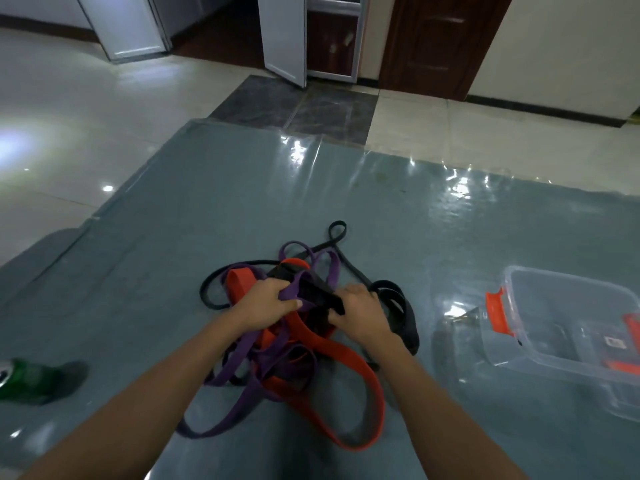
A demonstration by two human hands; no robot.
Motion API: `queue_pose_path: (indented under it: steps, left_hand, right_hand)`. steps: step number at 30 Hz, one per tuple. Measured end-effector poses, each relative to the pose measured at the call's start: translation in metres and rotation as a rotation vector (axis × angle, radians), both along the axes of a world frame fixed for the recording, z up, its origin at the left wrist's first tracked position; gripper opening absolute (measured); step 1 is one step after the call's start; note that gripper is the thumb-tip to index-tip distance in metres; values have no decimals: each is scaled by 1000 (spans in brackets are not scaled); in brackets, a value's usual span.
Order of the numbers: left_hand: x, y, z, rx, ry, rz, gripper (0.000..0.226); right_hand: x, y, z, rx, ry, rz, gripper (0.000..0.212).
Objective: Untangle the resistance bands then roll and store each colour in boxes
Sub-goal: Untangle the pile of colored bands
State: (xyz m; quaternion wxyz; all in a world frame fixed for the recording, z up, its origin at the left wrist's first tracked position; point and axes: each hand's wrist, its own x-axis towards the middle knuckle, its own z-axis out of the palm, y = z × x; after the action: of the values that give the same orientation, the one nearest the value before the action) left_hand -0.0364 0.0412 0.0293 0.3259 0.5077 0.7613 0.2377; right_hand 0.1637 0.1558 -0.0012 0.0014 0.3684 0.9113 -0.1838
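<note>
The left hand is gripping the purple band and the right hand is pinching the black band at the knot, both likely limp and stretchy.

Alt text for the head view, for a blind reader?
Two hands work a tangle of purple, red and black resistance bands on a grey-blue mat: the left hand grips a purple band, the right hand a black band. A clear plastic box with orange clips sits open to the right; a green can lies left.
</note>
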Motion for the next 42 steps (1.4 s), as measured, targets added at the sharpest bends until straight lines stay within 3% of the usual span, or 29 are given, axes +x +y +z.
queue_pose_path:
  steps: [4,6,10,12,15,17,19,23,26,29,33,37,42]
  left_hand:
    - [2,10,9,65,-199,125,31]
    - [7,15,15,78,-258,114,32]
    - [15,13,17,35,-222,20,30]
    - [15,6,15,9,-206,-21,28]
    - [10,-6,14,4,-223,-40,28]
    - [3,-12,15,0,-185,-39,28]
    - [-3,-17,16,-7,-138,-38,28]
    - [-7,-22,18,12,-74,-1,28]
    - [-5,-16,26,83,-131,66,26]
    - [3,-6,34,139,-277,121,26]
    - [15,7,36,174,-407,82,27]
    - [17,17,27,148,-290,53,33]
    - [5,15,11,103,-126,70,31]
  right_hand:
    - [6,6,20,129,254,-11,18]
    - [7,11,28,158,268,12,34]
    - [8,11,25,-120,-49,66,90]
    - [6,5,13,-135,-169,96,99]
    - [3,-3,-3,-89,-208,28,88]
    - [3,-3,-10,-62,-185,-12,64]
    - [4,-5,-11,-69,-124,-26,41]
    - [0,-7,13,-51,74,-55,28]
    - [-1,-2,46,-13,294,-67,25]
    - [5,2,87,31,479,-124,37]
    - [16,-4,135,-82,834,-284,30]
    - [34,5,162,-95,1044,-406,26]
    - [66,13,154,-123,1053,-523,32]
